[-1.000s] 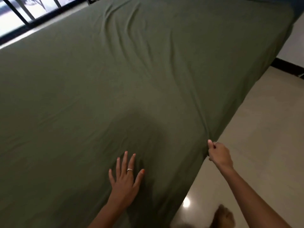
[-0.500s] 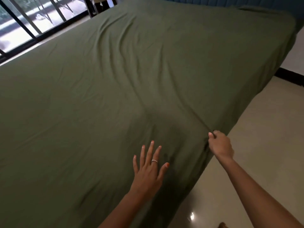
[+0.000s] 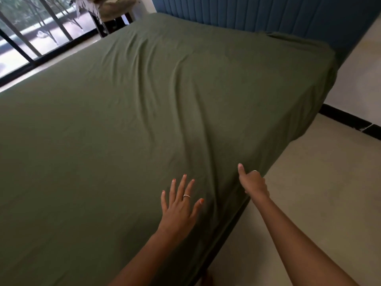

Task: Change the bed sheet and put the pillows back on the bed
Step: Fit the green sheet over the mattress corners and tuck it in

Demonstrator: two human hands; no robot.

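A dark green bed sheet (image 3: 144, 112) covers the whole mattress, with long soft wrinkles running from the head end toward me. My left hand (image 3: 179, 205) lies flat on the sheet near the bed's right edge, fingers spread, a ring on one finger. My right hand (image 3: 252, 182) is at the mattress's right edge, fingers curled round the sheet's side fold and thumb lying up along the top. No pillows are in view.
A blue padded headboard (image 3: 268, 15) stands at the far end. Pale tiled floor (image 3: 319, 193) runs along the bed's right side, with a black skirting (image 3: 350, 120) at the wall. A barred window (image 3: 31, 38) and a chair with cloth (image 3: 113, 9) are at the far left.
The view has lifted toward the headboard. My left hand slid to the right across the sheet, closer to my right hand, which stays gripping the sheet at the edge.
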